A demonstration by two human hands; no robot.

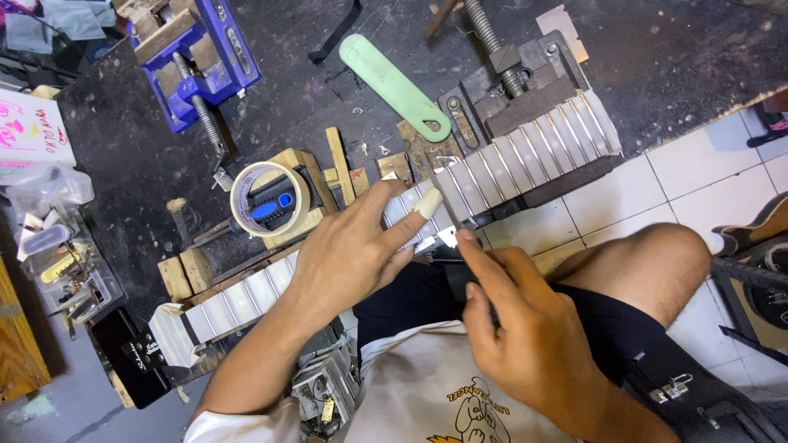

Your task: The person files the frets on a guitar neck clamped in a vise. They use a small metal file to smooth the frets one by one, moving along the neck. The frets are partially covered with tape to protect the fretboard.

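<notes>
A long guitar neck (492, 168) covered in pale tape is lying slantwise across the dark counter (123, 156), from a taped end at the lower left up to the grey vise (525, 90) at the upper right. Thin metal frets are showing between the taped strips.

The left hand (353, 254) is lying flat on the middle of the neck. Its fingers (410, 217) are spreading apart and pressing down on the taped strips, not closing around anything. One fingertip is wearing a pale wrap.

The right hand (513, 328) is reaching in from below, just beside the left hand. Its fingers (476, 258) are pinching together on a small shiny metal tool (443, 240), and the tool's tip is sitting right at the edge of the neck, between the two hands.

A roll of tape (269, 199) is resting on wooden blocks (185, 275) near the left hand, with something blue and black showing through its hole. A green plastic handle (390, 82) is lying above the neck, close to the grey vise. A blue vise (197, 57) is sitting further off at the top left. A clear box of small parts (61, 271) is standing at the left edge. White floor tiles (689, 176) are showing to the right, under the person's bare knee (657, 254).
</notes>
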